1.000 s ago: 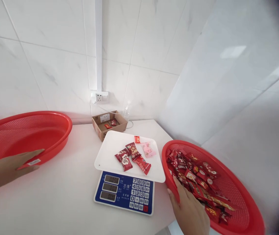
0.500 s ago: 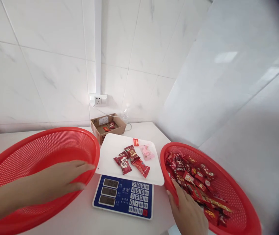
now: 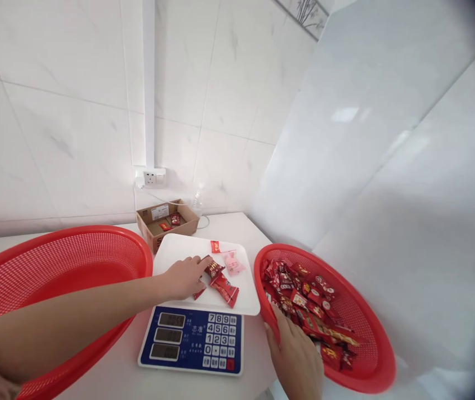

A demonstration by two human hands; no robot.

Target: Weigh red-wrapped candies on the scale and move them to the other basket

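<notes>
My left hand (image 3: 186, 278) reaches across the white scale tray (image 3: 179, 247), its fingers closed down over dark red wrapped candies (image 3: 214, 269); part of them is hidden under the hand. Beside the fingertips lies a bright red wrapped candy (image 3: 225, 290). A pink wrapped candy (image 3: 233, 263) and a small red packet (image 3: 215, 246) rest farther back on the tray. With its thumb outside and fingers over the rim, my right hand (image 3: 298, 355) grips the right red basket (image 3: 376, 364), which holds many red-wrapped snacks (image 3: 304, 303).
The blue keypad panel of the scale (image 3: 193, 339) faces me. At left stands another red basket (image 3: 91, 230), partly behind my forearm. A cardboard box (image 3: 154, 230) with red packets and a clear bottle (image 3: 198, 200) stand near the wall, below a socket (image 3: 149, 178).
My left hand has moved right from over the left basket onto the candies on the tray. My right hand keeps its place on the basket rim. The view has shifted to the right.
</notes>
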